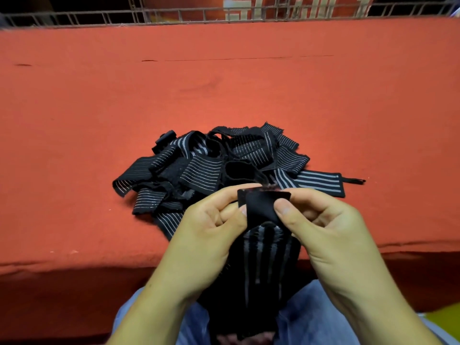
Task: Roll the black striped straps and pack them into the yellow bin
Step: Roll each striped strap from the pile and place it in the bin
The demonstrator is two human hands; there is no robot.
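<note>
A black strap with grey stripes [263, 250] hangs down toward my lap. Its plain black end sits folded between both hands above the table's near edge. My left hand [211, 232] pinches the strap's left side between thumb and fingers. My right hand [321, 227] pinches the right side, thumb on top. Just beyond my hands, a tangled pile of black striped straps [219, 165] lies on the red table [99, 108]. A sliver of yellow, perhaps the bin [443, 319], shows at the bottom right corner.
A metal wire rail [174, 14] runs along the table's far edge. One strap from the pile stretches out to the right [321, 184]. My legs in blue jeans [308, 317] are below the table edge.
</note>
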